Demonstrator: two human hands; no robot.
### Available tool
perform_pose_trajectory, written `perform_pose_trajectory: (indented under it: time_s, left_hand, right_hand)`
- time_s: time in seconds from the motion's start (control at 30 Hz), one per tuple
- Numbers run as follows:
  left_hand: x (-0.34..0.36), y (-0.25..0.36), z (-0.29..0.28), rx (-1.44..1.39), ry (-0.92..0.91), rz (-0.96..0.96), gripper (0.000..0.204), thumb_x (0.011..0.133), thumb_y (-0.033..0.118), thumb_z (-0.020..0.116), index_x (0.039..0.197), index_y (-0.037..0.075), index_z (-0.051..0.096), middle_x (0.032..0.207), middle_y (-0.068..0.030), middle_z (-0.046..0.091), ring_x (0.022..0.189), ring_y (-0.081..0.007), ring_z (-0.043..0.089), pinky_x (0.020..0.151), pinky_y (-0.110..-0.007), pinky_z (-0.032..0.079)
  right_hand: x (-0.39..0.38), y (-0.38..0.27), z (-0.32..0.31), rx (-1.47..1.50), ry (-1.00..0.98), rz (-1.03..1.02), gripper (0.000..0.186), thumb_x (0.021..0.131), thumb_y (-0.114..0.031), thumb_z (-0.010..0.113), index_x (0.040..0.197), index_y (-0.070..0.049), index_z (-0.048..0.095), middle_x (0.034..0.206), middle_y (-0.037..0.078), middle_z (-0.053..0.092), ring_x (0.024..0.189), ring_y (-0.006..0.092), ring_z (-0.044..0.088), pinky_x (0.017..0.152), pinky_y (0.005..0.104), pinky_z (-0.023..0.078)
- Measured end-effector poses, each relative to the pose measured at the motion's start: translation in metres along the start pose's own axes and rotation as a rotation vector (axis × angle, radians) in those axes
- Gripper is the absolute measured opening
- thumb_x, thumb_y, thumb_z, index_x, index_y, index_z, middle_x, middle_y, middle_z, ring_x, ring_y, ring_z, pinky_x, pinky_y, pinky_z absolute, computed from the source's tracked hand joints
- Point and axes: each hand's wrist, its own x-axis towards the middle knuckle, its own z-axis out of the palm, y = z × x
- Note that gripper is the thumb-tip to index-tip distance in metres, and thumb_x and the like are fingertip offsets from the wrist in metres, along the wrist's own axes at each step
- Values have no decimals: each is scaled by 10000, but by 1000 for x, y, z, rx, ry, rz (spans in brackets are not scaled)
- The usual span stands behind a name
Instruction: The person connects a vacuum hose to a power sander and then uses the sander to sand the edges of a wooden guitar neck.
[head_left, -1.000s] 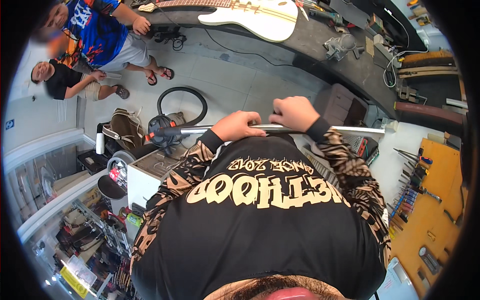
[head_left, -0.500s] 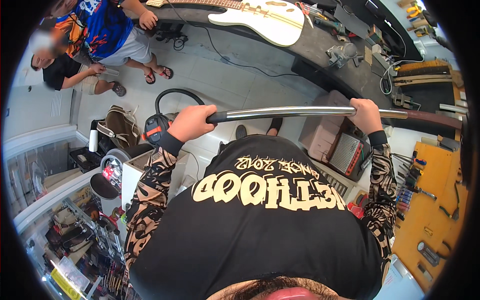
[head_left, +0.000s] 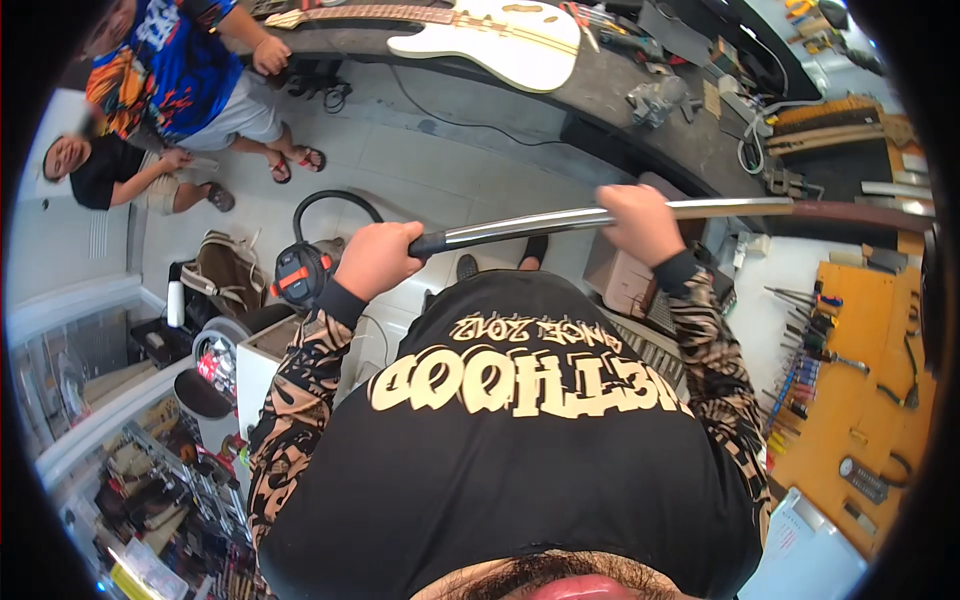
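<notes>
A long, shiny metal bar with a black end runs crosswise in front of my body. My left hand is closed round the black end, at the bar's left. Farther right, my right hand grips the metal length, fingers curled over it and the back of the hand upward. The bar's right part extends over the bench side, where it overlaps a dark reddish strip; whether they touch I cannot tell.
A white electric guitar and tools lie on a dark bench. Two people are at upper left. A vacuum with hose sits on the floor. Right is a wooden tool board; left, a glass case.
From hands close together at the bar's middle, my hands moved apart, the left onto the black end. In the last half second my right hand has moved back leftward along the bar.
</notes>
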Motion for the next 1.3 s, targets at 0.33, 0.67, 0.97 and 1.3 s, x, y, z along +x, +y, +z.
perform_pose_trajectory:
  time_s: [0.33,0.67,0.97,1.3]
  left_hand:
    - [9,32,12,-276,-73,-92,321,905,344,839,921,50,712,812,-221,706,809,-467,700,729,-555,532]
    - [5,-4,39,130,220,56,142,885,200,775,926,109,675,810,-113,740,799,-354,759,702,-507,590]
    - [4,-32,38,231,270,179,147,865,169,785,920,103,665,788,-110,720,783,-346,746,708,-491,576]
    - [6,-72,-22,-848,-897,-370,218,937,165,886,948,44,704,699,18,614,573,-104,565,549,-305,447]
  right_hand:
    - [62,-109,53,-34,-41,-81,25,889,-153,731,896,-131,722,803,65,762,806,301,783,739,462,552]
    - [83,-116,78,55,-338,-17,166,831,-158,726,937,-89,833,849,165,802,826,382,808,759,503,640]
    - [88,-110,67,383,-783,205,271,848,-255,712,1033,-90,822,930,159,812,886,387,798,799,524,625]
    - [82,-96,75,65,-201,-64,130,895,-171,673,969,-88,741,890,128,801,862,376,804,761,520,634]
